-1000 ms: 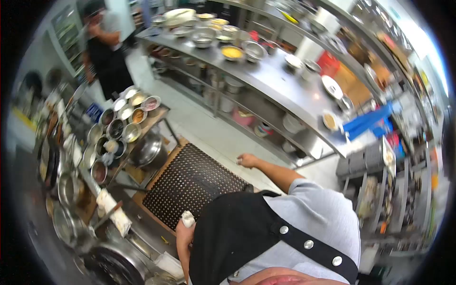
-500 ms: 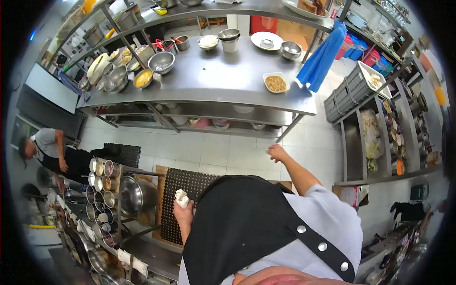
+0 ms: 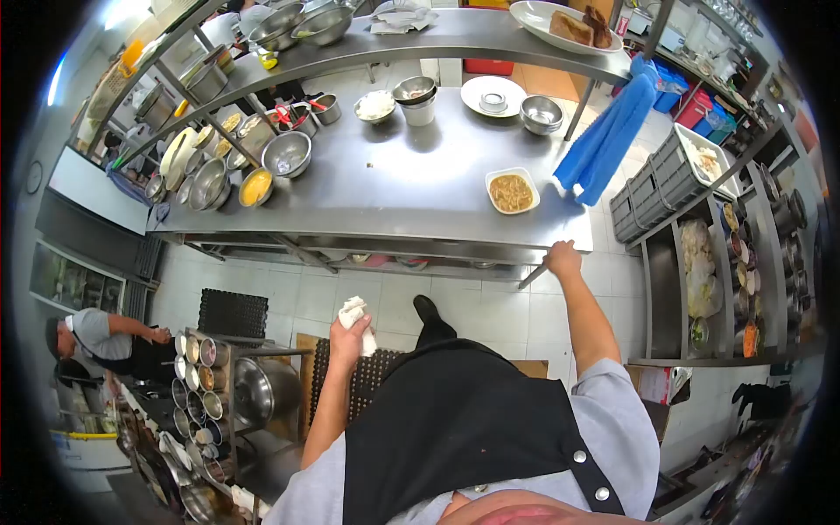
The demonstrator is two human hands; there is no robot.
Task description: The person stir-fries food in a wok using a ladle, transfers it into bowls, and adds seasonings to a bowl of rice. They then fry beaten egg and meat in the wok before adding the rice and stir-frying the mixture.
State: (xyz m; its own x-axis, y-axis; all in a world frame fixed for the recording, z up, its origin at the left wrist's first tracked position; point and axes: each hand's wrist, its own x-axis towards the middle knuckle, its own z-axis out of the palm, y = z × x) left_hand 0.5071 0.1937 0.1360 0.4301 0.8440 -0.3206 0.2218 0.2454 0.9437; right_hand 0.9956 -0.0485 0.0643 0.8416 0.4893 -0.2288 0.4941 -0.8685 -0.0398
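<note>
A crumpled white cloth (image 3: 353, 313) is gripped in my left hand (image 3: 348, 338), which is raised in front of my black apron above the dotted floor mat. My right hand (image 3: 563, 257) is at the front right edge of the steel table (image 3: 394, 210), its fingers curled with no object showing in them. Whether it touches the edge or is just short of it, I cannot tell. Closest to it on the tabletop is a square white bowl (image 3: 513, 191) of brown food. Behind that bowl are a white plate (image 3: 472, 92) and stacked metal bowls (image 3: 542, 114).
A blue towel (image 3: 604, 140) hangs from the table's right post. Grey crates (image 3: 656, 188) and shelving (image 3: 661, 289) stand to the right. At left, another person (image 3: 122, 337) is beside a rack of metal containers (image 3: 199, 381). An upper shelf (image 3: 437, 44) runs above the table.
I have come closer to the table. My right hand has moved from over the floor to the table's front edge. My left hand, still holding the cloth, has risen, and one shoe now shows.
</note>
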